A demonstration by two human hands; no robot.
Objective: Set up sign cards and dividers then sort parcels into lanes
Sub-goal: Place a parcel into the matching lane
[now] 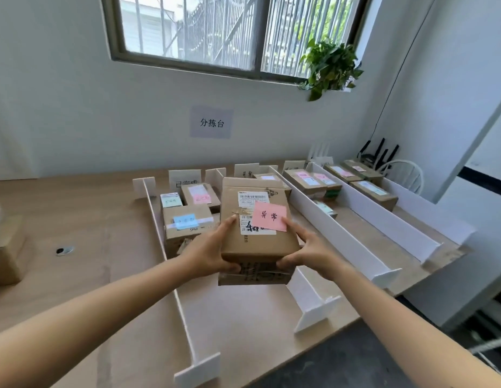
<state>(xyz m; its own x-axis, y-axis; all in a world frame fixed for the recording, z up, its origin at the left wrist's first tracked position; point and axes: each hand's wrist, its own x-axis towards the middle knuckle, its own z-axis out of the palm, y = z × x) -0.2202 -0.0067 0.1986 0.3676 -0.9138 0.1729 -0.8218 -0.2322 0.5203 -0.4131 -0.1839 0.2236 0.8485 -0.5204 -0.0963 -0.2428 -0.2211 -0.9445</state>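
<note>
Both hands clamp one cardboard parcel (232, 197). The left hand (210, 254) has its fingers curled along the left side and its thumb hooked on the near face. The right hand (311, 253) mirrors it, with one fingertip lying on the corner of the pink note (269, 217) stuck to the top. I cannot tell whether the parcel is in the air or already resting on something. Just under the right thumb a short white divider (311, 301) comes out from beneath the parcel's near corner, so the box seems to straddle that board instead of sitting in one lane. That looks like the main risk: lowered from here, the corner would probably land on the divider's edge and tip it, or push it askew on the table (76, 214). Just beyond the left fingertips stands a group of stacked parcels (187, 224), close enough that a leftward slide could nudge them. Past the fingertips of both hands, at the far end, a sign card (246, 171) appears to carry the same characters as the note, which suggests that lane is the target. The finger on the note could also peel it loose, and the parcel would lose its marking. To the right of the right fingers the long divider (336, 233) stands apart from the parcel.
</note>
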